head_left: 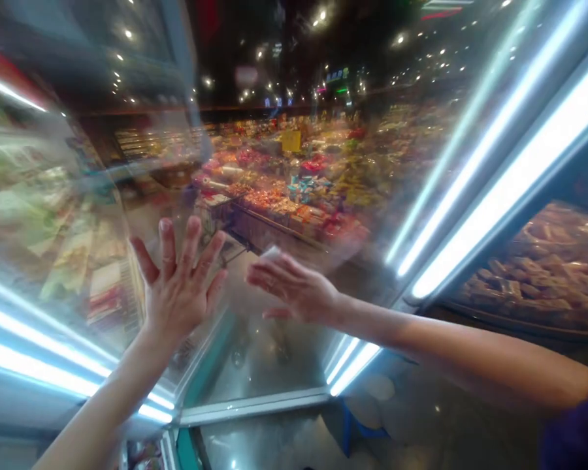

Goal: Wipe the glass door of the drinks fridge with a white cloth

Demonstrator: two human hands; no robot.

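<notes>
Purple sleeve (575,431) ends high on the right arm, whose hand (294,287) is flat with fingers together; a small white piece (273,252) shows at its fingertips, though whether pinched I cannot tell. Left hand (179,287) is spread wide, perhaps for support on the glass pane (269,372), both above its bottom rail (255,406).
</notes>
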